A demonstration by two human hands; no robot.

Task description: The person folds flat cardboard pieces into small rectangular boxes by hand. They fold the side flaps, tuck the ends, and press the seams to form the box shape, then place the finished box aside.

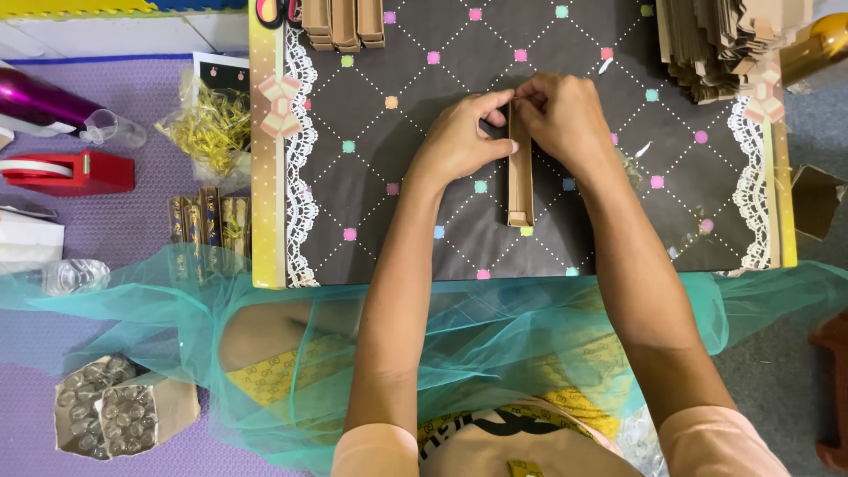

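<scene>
Hands: left hand [461,134] and right hand [555,113] both pinch the far end of a long brown cardboard box [520,168]
Box: narrow, lying lengthwise at the middle of the low table [371,194]; near end open
Table: dark cloth with dotted diamonds, lace edging at both sides
Far edge: folded cardboard stack [715,44] at right; finished boxes [344,22] at left
Floor, left: red tape dispenser [71,172]; yellow shredded filler [212,124]; teal netting [495,336] across the lap
</scene>
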